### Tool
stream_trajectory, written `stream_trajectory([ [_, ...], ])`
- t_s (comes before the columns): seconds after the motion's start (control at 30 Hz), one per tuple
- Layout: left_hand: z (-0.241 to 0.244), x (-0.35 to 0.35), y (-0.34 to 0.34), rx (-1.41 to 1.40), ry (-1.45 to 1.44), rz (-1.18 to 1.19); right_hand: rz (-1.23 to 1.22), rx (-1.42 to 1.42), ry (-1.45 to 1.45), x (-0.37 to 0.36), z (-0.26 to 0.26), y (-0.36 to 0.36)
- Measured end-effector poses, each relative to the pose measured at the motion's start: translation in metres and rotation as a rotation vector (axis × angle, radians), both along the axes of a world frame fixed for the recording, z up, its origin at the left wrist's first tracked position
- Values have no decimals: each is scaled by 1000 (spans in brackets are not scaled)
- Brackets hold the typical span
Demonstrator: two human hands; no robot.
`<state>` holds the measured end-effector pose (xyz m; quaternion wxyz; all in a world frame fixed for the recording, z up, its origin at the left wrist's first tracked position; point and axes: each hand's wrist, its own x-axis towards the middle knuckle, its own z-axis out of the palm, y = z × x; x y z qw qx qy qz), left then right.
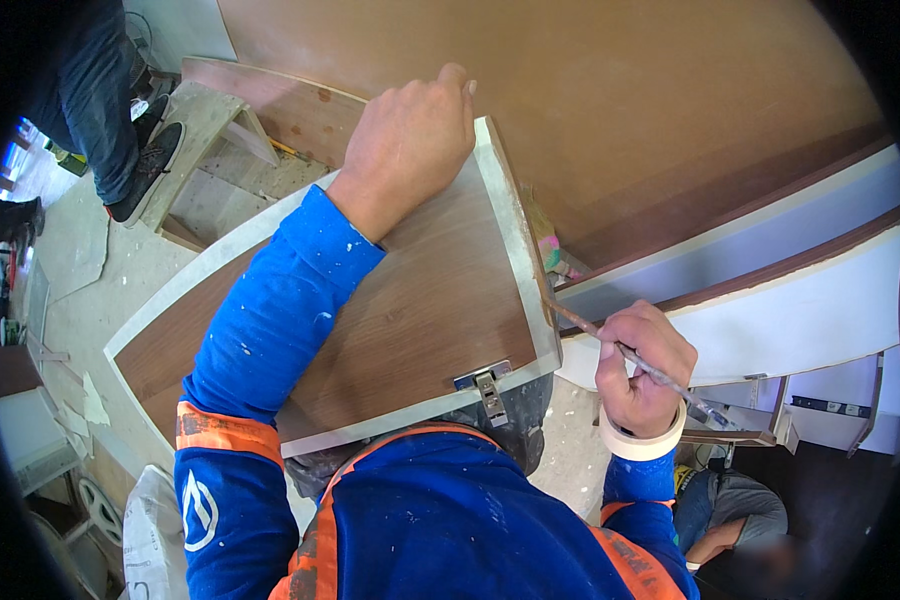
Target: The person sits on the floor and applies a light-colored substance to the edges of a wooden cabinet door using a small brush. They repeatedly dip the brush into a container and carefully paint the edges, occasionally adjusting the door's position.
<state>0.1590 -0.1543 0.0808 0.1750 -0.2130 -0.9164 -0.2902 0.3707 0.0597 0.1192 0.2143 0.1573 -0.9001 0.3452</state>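
Observation:
A brown wood-grain cabinet door (405, 322) with pale border strips lies tilted over my lap. A metal concealed hinge (489, 394) is fixed near its lower right corner. My left hand (412, 142) is curled at the door's far edge, forearm across its face; the fingertips are hidden, so I cannot tell whether it grips the edge. My right hand (645, 367) holds a thin, paint-smeared stick (667, 382), probably a slim paintbrush, between thumb and fingers. Its brown end meets the door's right edge. A roll of masking tape (641, 442) sits around my right wrist.
A large brown panel (607, 97) stands ahead. White curved boards (787, 300) are at right. A person's legs (94, 97) are beside a wooden step bench (195, 127). Another person (742, 510) is low at right. A white sack (150, 532) lies at lower left.

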Motion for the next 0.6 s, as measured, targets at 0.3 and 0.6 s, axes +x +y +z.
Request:
stream_trajectory([
  [0.3,-2,-1,1,40,-51,-9,21,59,-96,14,9,6],
  [0.6,-3,-1,3,34,-44,1,-5,20,-21,-2,-2,2],
])
